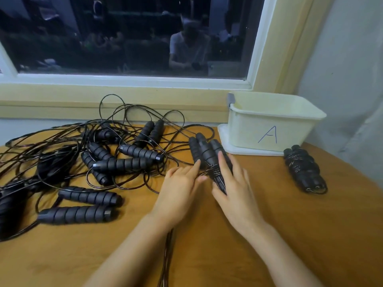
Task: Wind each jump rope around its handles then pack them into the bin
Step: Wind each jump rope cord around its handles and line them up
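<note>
- Head view: both forearms reach in from the near edge of the table (pixel 290 235), and the hands meet a little right of its middle.
- Right hand (pixel 234 187) lies palm down over the handle bundle (pixel 207 154). Its fingers are stretched along the top and its thumb is tucked against the near side, so the bundle is clasped between them.
- Left hand (pixel 180 191) points its index finger at the bundle's left side. The thumb tip closes toward that finger on the cord (pixel 168 255), which passes under the palm and runs off the near edge.
- One bundle is in hand. Three black handle ends show at its far end, and a few turns of cord cross its middle.
- One finished wound rope (pixel 302 170) lies near the right edge, just in front of the bin.
- One cream bin (pixel 269 121), marked "A", stands on a white lid (pixel 222 139) at the far right corner, with no rope visible inside it.
- At least nine loose handles (pixel 122 164) lie across the left half among a tangle of cords (pixel 62 137). More at the left edge are too dark to count.
- One window (pixel 124 38) runs along the far side.
</note>
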Action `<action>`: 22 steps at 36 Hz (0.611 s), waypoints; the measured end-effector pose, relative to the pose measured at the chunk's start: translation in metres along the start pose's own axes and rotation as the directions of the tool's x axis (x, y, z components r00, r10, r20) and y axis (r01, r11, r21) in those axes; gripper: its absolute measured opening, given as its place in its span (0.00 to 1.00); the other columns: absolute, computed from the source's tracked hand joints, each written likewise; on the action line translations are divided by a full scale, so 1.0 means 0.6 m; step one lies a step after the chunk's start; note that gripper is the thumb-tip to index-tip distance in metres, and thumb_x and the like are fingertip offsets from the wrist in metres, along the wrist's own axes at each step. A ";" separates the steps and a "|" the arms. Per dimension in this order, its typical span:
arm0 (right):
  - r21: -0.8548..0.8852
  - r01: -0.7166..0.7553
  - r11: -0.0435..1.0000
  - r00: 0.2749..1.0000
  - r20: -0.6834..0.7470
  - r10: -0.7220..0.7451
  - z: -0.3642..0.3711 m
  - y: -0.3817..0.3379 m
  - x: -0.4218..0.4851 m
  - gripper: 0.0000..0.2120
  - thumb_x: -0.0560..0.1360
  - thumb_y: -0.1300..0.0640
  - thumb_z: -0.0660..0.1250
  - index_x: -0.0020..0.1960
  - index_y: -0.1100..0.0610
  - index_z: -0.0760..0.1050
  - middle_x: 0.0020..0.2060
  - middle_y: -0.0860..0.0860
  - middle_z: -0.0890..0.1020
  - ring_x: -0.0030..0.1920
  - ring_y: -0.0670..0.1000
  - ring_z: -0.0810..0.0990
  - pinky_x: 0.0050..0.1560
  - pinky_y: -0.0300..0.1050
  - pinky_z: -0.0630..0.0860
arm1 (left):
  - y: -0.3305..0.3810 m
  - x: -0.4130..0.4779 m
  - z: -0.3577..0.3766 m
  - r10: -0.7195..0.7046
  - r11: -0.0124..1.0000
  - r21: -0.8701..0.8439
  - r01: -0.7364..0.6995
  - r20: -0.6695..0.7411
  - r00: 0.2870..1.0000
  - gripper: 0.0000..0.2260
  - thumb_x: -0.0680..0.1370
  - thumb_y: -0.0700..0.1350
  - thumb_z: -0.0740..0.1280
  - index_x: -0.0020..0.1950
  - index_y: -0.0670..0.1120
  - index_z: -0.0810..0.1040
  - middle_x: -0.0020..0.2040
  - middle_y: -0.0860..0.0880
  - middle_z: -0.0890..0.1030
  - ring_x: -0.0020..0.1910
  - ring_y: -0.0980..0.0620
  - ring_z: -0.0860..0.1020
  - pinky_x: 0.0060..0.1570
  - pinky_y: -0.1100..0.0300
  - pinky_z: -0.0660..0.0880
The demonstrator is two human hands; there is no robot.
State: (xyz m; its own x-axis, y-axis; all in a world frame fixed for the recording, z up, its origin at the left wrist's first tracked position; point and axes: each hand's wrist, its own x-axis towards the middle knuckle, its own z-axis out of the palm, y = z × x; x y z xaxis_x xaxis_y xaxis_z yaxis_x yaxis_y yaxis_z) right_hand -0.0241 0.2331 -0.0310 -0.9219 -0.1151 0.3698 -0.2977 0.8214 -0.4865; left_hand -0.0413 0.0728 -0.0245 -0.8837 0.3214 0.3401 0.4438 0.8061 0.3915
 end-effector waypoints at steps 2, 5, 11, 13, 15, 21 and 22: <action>0.013 0.016 1.000 1.000 -0.021 -0.016 0.005 0.002 0.004 0.39 0.80 0.54 0.64 0.76 0.44 0.37 0.79 0.51 0.54 0.73 0.54 0.59 0.72 0.49 0.64 | -0.007 0.011 0.005 -0.009 0.997 -0.078 0.008 -0.015 1.000 0.29 0.81 0.58 0.48 0.78 0.45 0.62 0.60 0.48 0.80 0.62 0.49 0.75 0.65 0.56 0.64; 0.040 0.037 0.999 0.998 -0.044 -0.035 0.013 0.008 0.007 0.39 0.80 0.56 0.65 0.76 0.43 0.39 0.79 0.51 0.56 0.72 0.53 0.60 0.71 0.49 0.64 | -0.021 0.021 0.014 -0.060 0.963 -0.264 0.051 -0.029 0.998 0.29 0.79 0.59 0.51 0.77 0.46 0.64 0.54 0.45 0.83 0.53 0.48 0.80 0.55 0.51 0.74; 0.158 0.040 0.987 0.999 -0.014 -0.038 0.030 0.019 0.002 0.38 0.79 0.59 0.67 0.75 0.41 0.45 0.78 0.50 0.58 0.75 0.49 0.58 0.69 0.35 0.55 | -0.040 0.024 0.030 -0.148 0.777 -0.613 0.143 0.043 0.988 0.22 0.77 0.57 0.57 0.71 0.55 0.63 0.58 0.55 0.82 0.57 0.65 0.79 0.58 0.68 0.74; 0.295 0.017 0.955 1.000 -0.013 -0.014 0.035 0.016 0.000 0.36 0.78 0.60 0.68 0.75 0.40 0.50 0.78 0.50 0.60 0.76 0.48 0.60 0.74 0.41 0.59 | -0.039 0.024 0.027 -0.149 0.697 -0.701 0.150 0.064 0.987 0.20 0.78 0.53 0.58 0.69 0.52 0.66 0.55 0.57 0.82 0.56 0.66 0.79 0.56 0.70 0.74; 0.443 0.009 0.897 1.000 -0.015 -0.002 0.037 0.010 -0.003 0.34 0.77 0.57 0.66 0.77 0.42 0.55 0.76 0.48 0.63 0.76 0.45 0.62 0.75 0.42 0.61 | -0.034 0.023 0.024 -0.125 0.627 -0.768 0.133 0.070 0.990 0.18 0.80 0.49 0.57 0.68 0.47 0.72 0.57 0.53 0.82 0.58 0.61 0.80 0.57 0.68 0.74; 0.703 0.014 0.711 0.999 0.012 -0.032 0.033 -0.005 -0.015 0.30 0.76 0.59 0.65 0.74 0.43 0.60 0.71 0.37 0.69 0.73 0.37 0.65 0.69 0.30 0.62 | -0.031 0.019 0.021 -0.172 0.432 -0.875 0.218 0.157 0.972 0.13 0.82 0.51 0.59 0.58 0.47 0.78 0.52 0.51 0.85 0.56 0.50 0.82 0.58 0.56 0.77; 0.722 0.011 0.691 0.999 0.017 -0.033 0.033 -0.005 -0.016 0.29 0.77 0.59 0.64 0.74 0.42 0.60 0.71 0.37 0.69 0.73 0.38 0.65 0.69 0.31 0.62 | -0.029 0.017 0.019 -0.183 0.374 -0.898 0.232 0.174 0.968 0.14 0.82 0.51 0.60 0.59 0.46 0.78 0.52 0.49 0.85 0.55 0.50 0.82 0.57 0.57 0.78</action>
State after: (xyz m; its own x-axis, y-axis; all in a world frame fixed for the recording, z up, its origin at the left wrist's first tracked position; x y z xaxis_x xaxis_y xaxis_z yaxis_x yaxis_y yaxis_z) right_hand -0.0193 0.2204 -0.0487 -0.9156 -0.1514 0.3726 -0.3949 0.1632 -0.9041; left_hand -0.0599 0.0674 -0.0375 -0.9621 0.2500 0.1091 0.0944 -0.0704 0.9930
